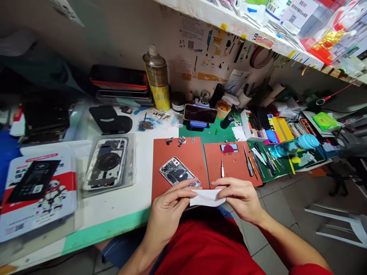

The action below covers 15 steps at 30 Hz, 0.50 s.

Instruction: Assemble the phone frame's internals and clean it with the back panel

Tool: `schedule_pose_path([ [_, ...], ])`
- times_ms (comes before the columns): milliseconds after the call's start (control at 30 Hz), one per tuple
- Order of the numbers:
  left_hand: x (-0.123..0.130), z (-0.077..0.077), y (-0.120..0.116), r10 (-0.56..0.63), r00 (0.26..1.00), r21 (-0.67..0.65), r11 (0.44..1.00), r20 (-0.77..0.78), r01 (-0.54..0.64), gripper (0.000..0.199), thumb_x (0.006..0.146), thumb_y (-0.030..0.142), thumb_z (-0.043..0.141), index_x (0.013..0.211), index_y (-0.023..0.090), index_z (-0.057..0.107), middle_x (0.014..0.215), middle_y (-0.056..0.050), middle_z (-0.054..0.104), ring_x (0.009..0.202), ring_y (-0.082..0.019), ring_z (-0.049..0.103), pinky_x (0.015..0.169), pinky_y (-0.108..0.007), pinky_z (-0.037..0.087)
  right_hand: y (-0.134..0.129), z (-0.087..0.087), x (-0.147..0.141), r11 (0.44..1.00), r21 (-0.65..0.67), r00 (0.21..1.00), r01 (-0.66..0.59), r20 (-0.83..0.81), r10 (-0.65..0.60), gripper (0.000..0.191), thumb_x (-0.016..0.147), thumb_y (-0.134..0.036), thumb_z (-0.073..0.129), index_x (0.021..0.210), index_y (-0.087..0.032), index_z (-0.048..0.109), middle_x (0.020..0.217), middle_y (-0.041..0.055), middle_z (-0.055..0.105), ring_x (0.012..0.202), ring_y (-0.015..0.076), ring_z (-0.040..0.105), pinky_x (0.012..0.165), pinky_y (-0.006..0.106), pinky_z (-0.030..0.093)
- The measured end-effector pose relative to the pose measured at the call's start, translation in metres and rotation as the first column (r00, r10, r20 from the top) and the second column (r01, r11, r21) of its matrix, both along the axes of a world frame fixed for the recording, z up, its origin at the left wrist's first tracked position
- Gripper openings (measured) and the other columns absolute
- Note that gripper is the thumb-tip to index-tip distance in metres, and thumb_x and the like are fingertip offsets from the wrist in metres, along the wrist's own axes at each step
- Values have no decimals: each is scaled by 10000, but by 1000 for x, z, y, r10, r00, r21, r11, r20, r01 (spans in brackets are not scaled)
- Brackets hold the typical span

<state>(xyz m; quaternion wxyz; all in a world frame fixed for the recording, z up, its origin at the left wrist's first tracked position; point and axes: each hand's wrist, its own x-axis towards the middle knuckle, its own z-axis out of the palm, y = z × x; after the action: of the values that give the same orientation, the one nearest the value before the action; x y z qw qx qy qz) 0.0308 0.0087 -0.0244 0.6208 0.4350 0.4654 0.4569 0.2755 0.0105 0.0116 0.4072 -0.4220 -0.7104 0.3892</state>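
Note:
My left hand [168,212] and my right hand [243,198] hold a folded white piece of paper or tissue [208,199] between them, above the near edge of the bench. Fingers and thumbs pinch its two ends. Just beyond it lies an opened phone [177,171] with its inner parts showing, tilted on an orange mat [160,191]. My left fingertips overlap the phone's near corner in view; whether they touch it I cannot tell. Beyond my right hand a small screwdriver [222,168] rests on a second orange mat [210,156].
Left of the mats are another opened phone [107,164] and a printed battery package [43,191]. A phone on a stand [200,114] and a spray can [157,78] stand behind. Rightwards lie screwdrivers [250,164] and a blue bottle [296,145]. A loaded shelf [243,23] overhangs.

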Motion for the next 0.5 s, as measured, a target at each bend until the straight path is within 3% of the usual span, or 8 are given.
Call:
schedule_pose_path([
  [100,-1,-3,2,5,998,-82,997,55,-1,153,913,368,794,833,249,847,1137,-81,854,942,-229,838,795,-264,683,0,1,-3,984,-179,994,18,-100,-36,336,934,-10,647,934,-258,874,1005,37,841,853,155,798,769,239,648],
  [233,-5,-2,-3,-17,999,-66,998,32,19,156,945,354,745,898,251,852,1081,-69,845,929,-219,826,764,-257,680,-1,2,-1,895,-444,968,-35,-237,-79,208,961,-124,684,934,-233,859,879,22,805,692,130,721,662,231,595],
  [367,-8,3,-10,-64,994,120,990,-88,74,251,1044,332,606,1005,264,844,1124,-69,811,1043,-205,800,846,-246,667,-6,-2,-2,861,-504,961,-72,-265,-75,164,999,-279,703,930,-193,824,872,47,786,765,162,727,725,268,587],
  [500,-1,9,-16,25,986,252,968,-162,17,56,955,263,740,908,252,769,960,-15,770,847,-148,795,762,-174,643,-16,-6,-10,868,-497,985,-27,-163,-63,205,992,-351,764,877,-190,819,876,59,814,755,164,731,694,260,559],
])
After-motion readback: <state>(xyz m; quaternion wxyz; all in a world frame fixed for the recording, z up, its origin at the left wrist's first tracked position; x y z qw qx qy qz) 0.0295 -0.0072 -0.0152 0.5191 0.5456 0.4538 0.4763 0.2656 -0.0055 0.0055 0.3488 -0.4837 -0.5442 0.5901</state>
